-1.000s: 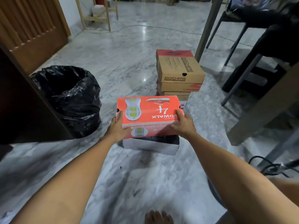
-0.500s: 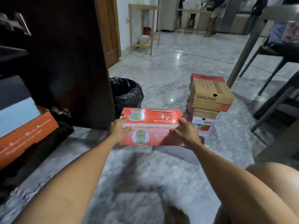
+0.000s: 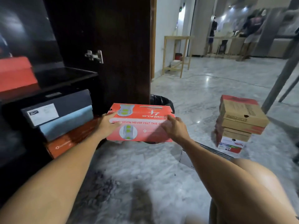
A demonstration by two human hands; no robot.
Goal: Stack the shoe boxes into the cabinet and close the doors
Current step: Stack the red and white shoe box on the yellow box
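Observation:
I hold a red-orange shoe box (image 3: 142, 125) off the floor between both hands. My left hand (image 3: 107, 125) grips its left end and my right hand (image 3: 175, 129) grips its right end. To the left stands the dark cabinet (image 3: 69, 75) with its door (image 3: 123, 46) swung open. On the lower shelf lie a dark grey box (image 3: 61, 105), a light blue box (image 3: 68, 125) and an orange box (image 3: 69, 139), stacked. A red box (image 3: 16, 75) sits on the shelf above. A stack of brown and red shoe boxes (image 3: 239, 122) stands on the floor to the right.
A black bin bag (image 3: 161, 101) sits behind the held box, beside the open door. A flat dark box lid (image 3: 213, 152) lies on the marble floor by my right forearm. My bare knee (image 3: 252, 188) fills the lower right. A grey table leg (image 3: 281, 78) slants at right. People stand far back.
I have lifted the red-orange box off the box beneath it and swung it left toward the cabinet. My view has turned left, and the shelves with boxes have come into sight.

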